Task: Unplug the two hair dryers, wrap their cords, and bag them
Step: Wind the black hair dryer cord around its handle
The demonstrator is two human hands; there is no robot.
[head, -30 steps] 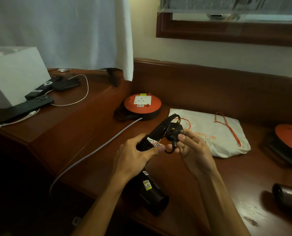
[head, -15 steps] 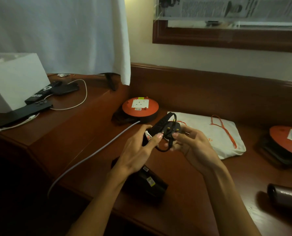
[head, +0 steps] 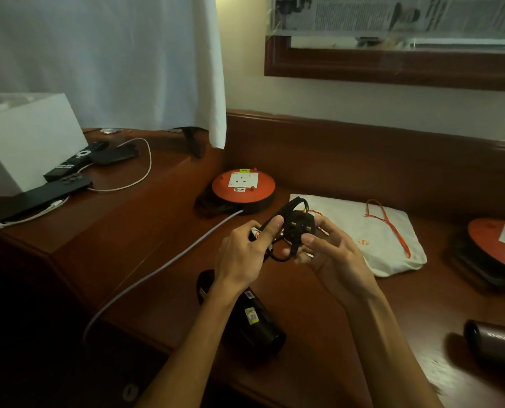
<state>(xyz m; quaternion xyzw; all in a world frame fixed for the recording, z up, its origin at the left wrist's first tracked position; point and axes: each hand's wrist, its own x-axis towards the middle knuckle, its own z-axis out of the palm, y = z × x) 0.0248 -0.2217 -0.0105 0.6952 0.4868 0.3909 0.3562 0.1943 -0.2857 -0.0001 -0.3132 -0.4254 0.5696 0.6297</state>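
A black hair dryer point(head: 254, 322) hangs over the desk, its barrel pointing down toward me. My left hand point(head: 245, 254) grips its handle, which has the black cord wrapped round it. My right hand point(head: 327, 251) pinches the black plug point(head: 299, 228) at the end of that cord, just right of the handle. A short loop of cord point(head: 279, 256) hangs between the hands. A second, dark metallic hair dryer point(head: 495, 343) lies at the desk's right edge. The white cloth bag point(head: 372, 231) with orange drawstrings lies flat behind my right hand.
An orange cable reel point(head: 244, 185) with a socket sits behind the hands; its grey lead point(head: 157, 272) runs off the desk's front. Another orange reel point(head: 498, 245) stands at far right. A white box point(head: 25, 142), remotes point(head: 75, 160) and a phone point(head: 45, 192) occupy the raised left shelf.
The hands with dryer and plug have stayed together, shifting slightly. My left thumb now presses the cord against the handle. The view has tilted down a little.
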